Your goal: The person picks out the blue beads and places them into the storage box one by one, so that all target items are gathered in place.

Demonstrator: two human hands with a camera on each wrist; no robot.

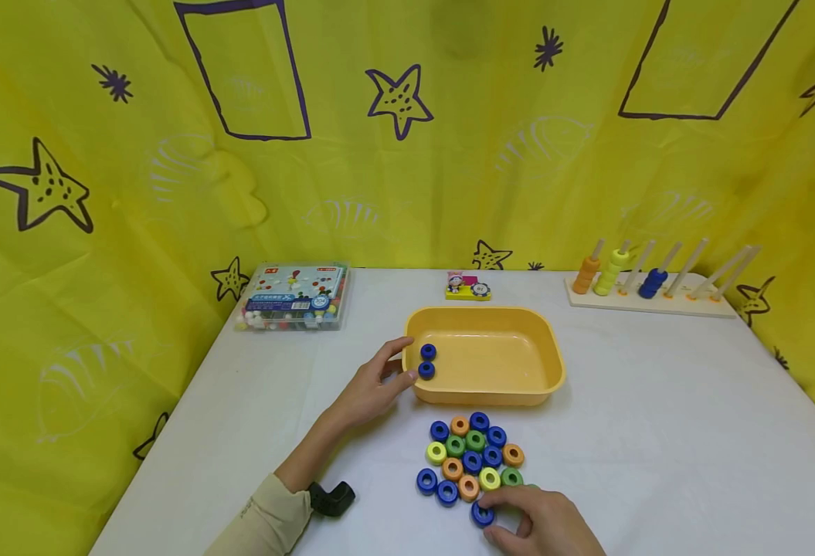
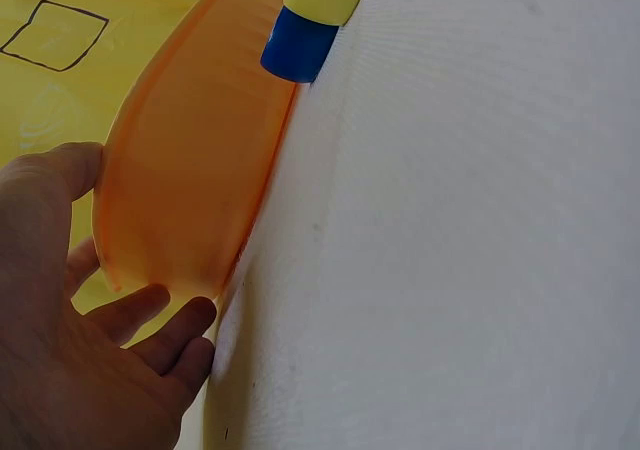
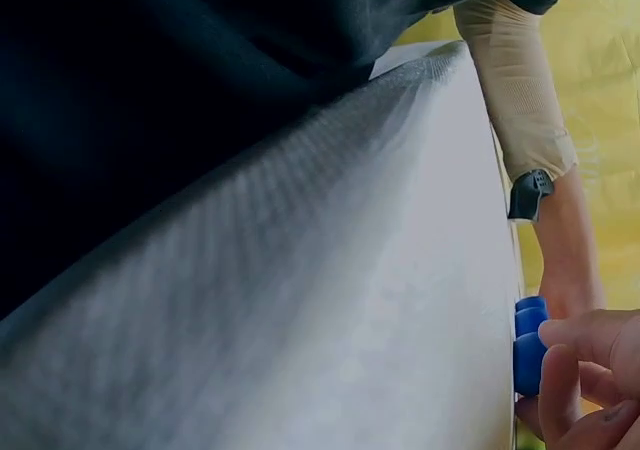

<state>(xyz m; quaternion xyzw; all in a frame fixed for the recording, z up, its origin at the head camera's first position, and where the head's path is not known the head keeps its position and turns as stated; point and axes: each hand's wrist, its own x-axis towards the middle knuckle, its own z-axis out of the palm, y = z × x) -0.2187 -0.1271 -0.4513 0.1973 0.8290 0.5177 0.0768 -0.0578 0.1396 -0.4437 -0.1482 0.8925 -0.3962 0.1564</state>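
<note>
The person's left hand (image 1: 372, 390) holds the left end of a yellow plastic tub (image 1: 490, 398), its fingers spread apart and curved against the rim and outer wall. Inside, two blue beads (image 1: 426, 376) sit one behind the other along the tub's left side. The right hand (image 1: 542, 525) pinches a ring-shaped blue bead (image 1: 477, 520) between thumb and index finger, at the near edge of a loose cluster of beads (image 1: 472, 471) on the white tablecloth (image 1: 657, 417). That cluster, in blue, orange, green and yellow, lies in front of the tub, most of its beads hole-up. At the back right stands a wooden peg board (image 1: 650, 305), where orange, yellow and blue beads are stacked on three of the pegs. A small cartoon-printed piece (image 1: 468, 294) lies just behind the tub, and a clear plastic case (image 1: 296, 292) with a molecule picture on its label rests at the back left. A yellow curtain (image 1: 449, 193) printed with starfish and fish hangs behind the table. The left forearm wears a beige sleeve (image 1: 268, 517), with a black device (image 1: 332, 500) at the wrist.
</note>
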